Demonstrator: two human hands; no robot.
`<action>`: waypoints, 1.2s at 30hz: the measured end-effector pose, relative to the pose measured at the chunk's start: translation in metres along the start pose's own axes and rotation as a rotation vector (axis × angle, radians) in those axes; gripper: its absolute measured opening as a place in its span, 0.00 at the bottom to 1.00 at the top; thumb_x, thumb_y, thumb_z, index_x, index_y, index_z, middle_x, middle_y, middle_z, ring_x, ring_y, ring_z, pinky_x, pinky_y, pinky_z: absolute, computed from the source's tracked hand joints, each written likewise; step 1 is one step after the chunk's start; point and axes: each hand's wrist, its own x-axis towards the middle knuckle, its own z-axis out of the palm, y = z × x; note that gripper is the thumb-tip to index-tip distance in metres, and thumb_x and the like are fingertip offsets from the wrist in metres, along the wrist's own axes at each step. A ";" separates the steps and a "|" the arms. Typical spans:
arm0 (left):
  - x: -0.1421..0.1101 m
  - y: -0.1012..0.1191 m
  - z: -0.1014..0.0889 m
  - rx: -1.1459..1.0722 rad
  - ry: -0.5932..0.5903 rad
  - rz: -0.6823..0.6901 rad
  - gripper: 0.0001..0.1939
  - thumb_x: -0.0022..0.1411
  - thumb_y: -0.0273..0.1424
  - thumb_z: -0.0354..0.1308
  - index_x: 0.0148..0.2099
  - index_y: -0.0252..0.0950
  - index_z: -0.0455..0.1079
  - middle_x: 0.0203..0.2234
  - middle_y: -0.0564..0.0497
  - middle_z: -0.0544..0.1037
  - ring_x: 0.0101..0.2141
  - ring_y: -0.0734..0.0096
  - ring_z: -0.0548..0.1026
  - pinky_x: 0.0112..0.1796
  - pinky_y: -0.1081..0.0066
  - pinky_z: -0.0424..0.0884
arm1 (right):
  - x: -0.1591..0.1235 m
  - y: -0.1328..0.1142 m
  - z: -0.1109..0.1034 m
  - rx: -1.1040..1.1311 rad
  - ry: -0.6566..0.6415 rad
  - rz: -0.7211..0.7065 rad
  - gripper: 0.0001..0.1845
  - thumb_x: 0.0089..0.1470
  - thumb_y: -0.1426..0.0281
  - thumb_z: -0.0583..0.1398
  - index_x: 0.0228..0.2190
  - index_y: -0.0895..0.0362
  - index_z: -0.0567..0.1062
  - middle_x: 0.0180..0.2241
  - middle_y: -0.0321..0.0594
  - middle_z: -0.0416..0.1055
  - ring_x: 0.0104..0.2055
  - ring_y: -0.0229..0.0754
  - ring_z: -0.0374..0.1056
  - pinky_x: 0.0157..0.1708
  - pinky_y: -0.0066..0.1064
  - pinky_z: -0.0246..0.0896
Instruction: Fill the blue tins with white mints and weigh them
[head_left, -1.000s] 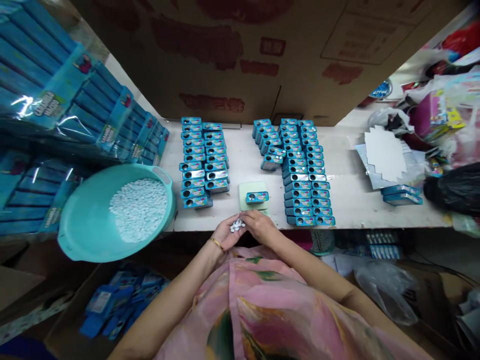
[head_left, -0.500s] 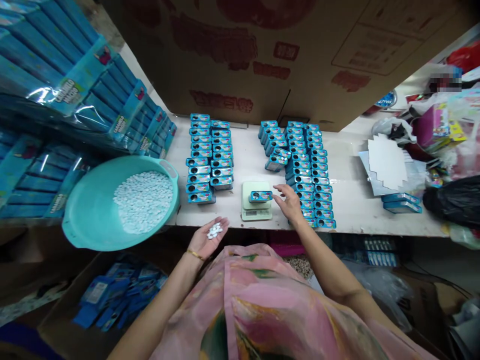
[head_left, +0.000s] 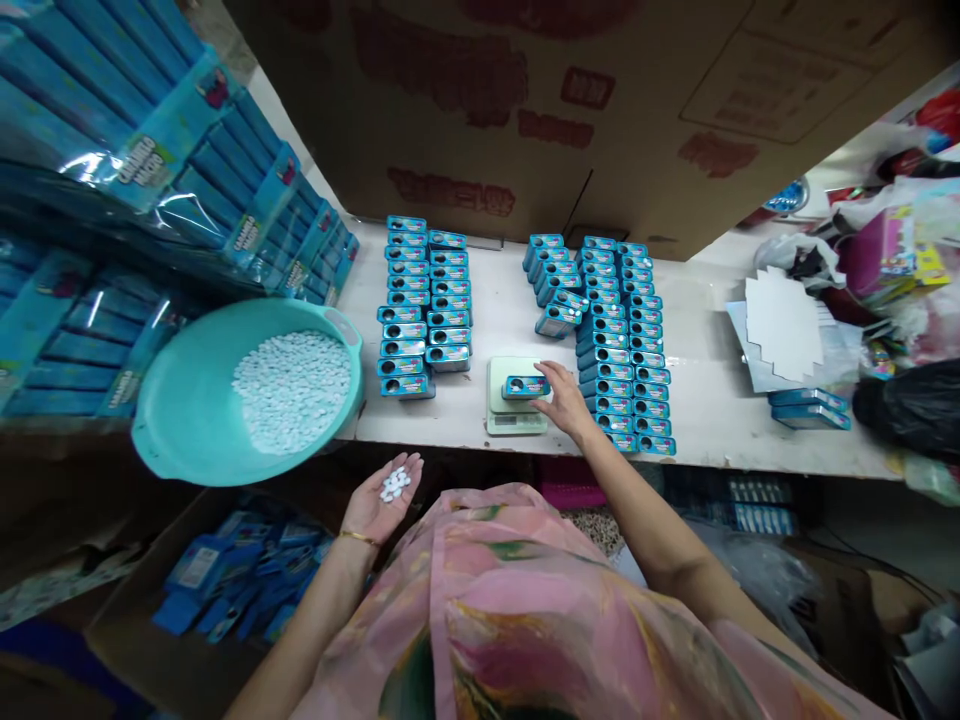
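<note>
My left hand [head_left: 381, 497], palm up in front of the table edge, holds a small heap of white candies [head_left: 395, 484] in its cupped palm. A small blue tin [head_left: 525, 387] with a dark round opening stands on the pale green scale [head_left: 517, 425]. My right hand [head_left: 562, 398] has its thumb and fingers on either side of that tin's right end, gripping it. Rows of similar blue tins [head_left: 409, 343] stand to the left of the scale. More blue tins [head_left: 607, 340] are lined up to its right, nearest my right wrist.
A turquoise basin [head_left: 176, 400] with loose white candies overhangs the table's left edge. Wrapped blue packs [head_left: 150, 160] are stacked behind it. A large cardboard box [head_left: 465, 120] walls off the back. White card cutouts [head_left: 784, 322] and plastic bags lie right.
My hands have parted. The left, still carrying candies, has moved left and toward my body. The right has gone to the scale and closed around the tin's right end.
</note>
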 end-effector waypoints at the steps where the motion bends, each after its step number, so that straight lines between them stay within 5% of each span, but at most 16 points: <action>1: -0.001 0.001 -0.002 -0.011 0.005 0.003 0.12 0.58 0.21 0.44 0.36 0.27 0.69 0.31 0.39 0.76 0.36 0.63 0.74 0.33 0.67 0.74 | 0.001 0.000 0.000 -0.009 0.000 0.001 0.33 0.42 0.68 0.60 0.51 0.53 0.58 0.51 0.44 0.55 0.53 0.47 0.51 0.50 0.41 0.50; 10: -0.003 0.007 -0.023 -0.068 0.045 0.044 0.11 0.57 0.21 0.44 0.37 0.26 0.68 0.31 0.38 0.75 0.36 0.63 0.74 0.33 0.67 0.74 | 0.013 -0.019 0.006 -0.053 -0.019 -0.084 0.19 0.46 0.73 0.56 0.43 0.57 0.66 0.40 0.44 0.64 0.41 0.45 0.58 0.42 0.39 0.57; 18: -0.005 0.011 -0.012 -0.043 0.032 0.035 0.11 0.57 0.21 0.44 0.39 0.27 0.67 0.33 0.39 0.75 0.37 0.63 0.74 0.33 0.67 0.74 | 0.061 -0.085 0.077 -0.041 -0.063 -0.112 0.19 0.48 0.73 0.56 0.45 0.57 0.66 0.43 0.45 0.63 0.43 0.44 0.57 0.41 0.36 0.59; 21: -0.003 0.013 -0.012 -0.029 0.041 0.037 0.12 0.57 0.20 0.44 0.40 0.27 0.67 0.33 0.39 0.74 0.37 0.63 0.74 0.33 0.67 0.74 | 0.073 -0.062 0.067 -0.004 0.048 -0.092 0.18 0.50 0.73 0.54 0.44 0.56 0.67 0.43 0.44 0.63 0.44 0.43 0.58 0.43 0.35 0.58; 25: 0.000 0.011 -0.010 -0.030 0.066 0.044 0.11 0.56 0.20 0.45 0.40 0.26 0.66 0.33 0.39 0.74 0.35 0.63 0.74 0.32 0.67 0.74 | 0.094 0.006 0.008 -0.154 0.285 0.107 0.14 0.49 0.74 0.52 0.39 0.59 0.71 0.42 0.49 0.63 0.45 0.47 0.57 0.45 0.41 0.54; 28: -0.007 0.004 -0.005 -0.088 0.084 0.044 0.10 0.55 0.19 0.47 0.38 0.26 0.66 0.30 0.39 0.75 0.34 0.64 0.75 0.33 0.67 0.73 | 0.107 0.041 -0.027 -0.317 0.251 0.171 0.15 0.47 0.72 0.54 0.38 0.59 0.72 0.42 0.51 0.64 0.44 0.51 0.58 0.41 0.44 0.54; 34: -0.015 -0.001 -0.006 -0.176 -0.031 0.006 0.07 0.52 0.22 0.52 0.35 0.24 0.67 0.26 0.39 0.75 0.32 0.65 0.75 0.34 0.70 0.70 | 0.102 0.068 -0.018 -0.509 0.339 0.141 0.25 0.45 0.64 0.52 0.42 0.67 0.71 0.38 0.66 0.63 0.39 0.56 0.61 0.30 0.43 0.52; 36: -0.014 0.000 -0.010 -0.182 -0.055 0.010 0.07 0.51 0.23 0.52 0.34 0.24 0.67 0.25 0.40 0.76 0.29 0.66 0.75 0.32 0.70 0.70 | 0.101 0.077 -0.009 -0.495 0.277 0.140 0.21 0.44 0.67 0.52 0.39 0.61 0.73 0.33 0.65 0.65 0.32 0.54 0.64 0.23 0.42 0.48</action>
